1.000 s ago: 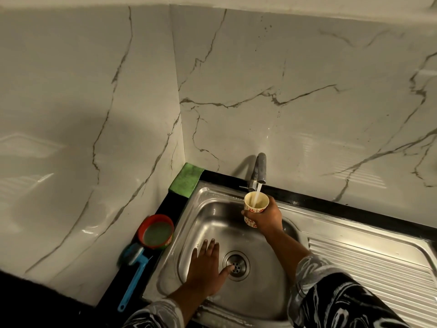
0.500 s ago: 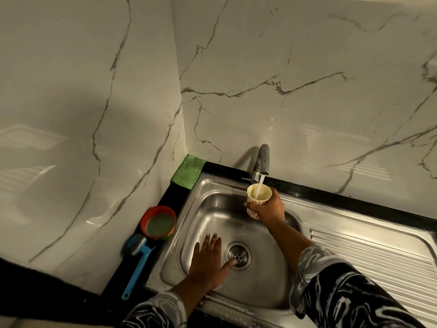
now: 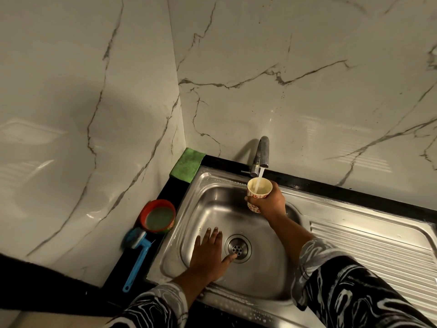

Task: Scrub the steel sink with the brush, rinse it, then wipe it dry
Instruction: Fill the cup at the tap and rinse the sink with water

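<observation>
The steel sink (image 3: 212, 185) fills the lower middle, with its drain (image 3: 237, 249) at the basin's centre. My right hand (image 3: 269, 202) grips a small patterned paper cup (image 3: 259, 188) under the tap (image 3: 262, 152), and a thin stream of water runs into the cup. My left hand (image 3: 208, 254) lies flat on the basin floor with fingers spread, its thumb touching the drain. The blue-handled brush (image 3: 137, 254) lies on the black counter left of the sink. A folded green cloth (image 3: 188, 165) sits in the back left corner.
A red round bowl (image 3: 158, 216) stands on the black counter strip between brush and cloth. The ribbed steel drainboard (image 3: 369, 252) extends right of the basin. Marble walls close in the left and back sides.
Both hands have kept their places while water keeps running into the cup. The view has shifted slightly.
</observation>
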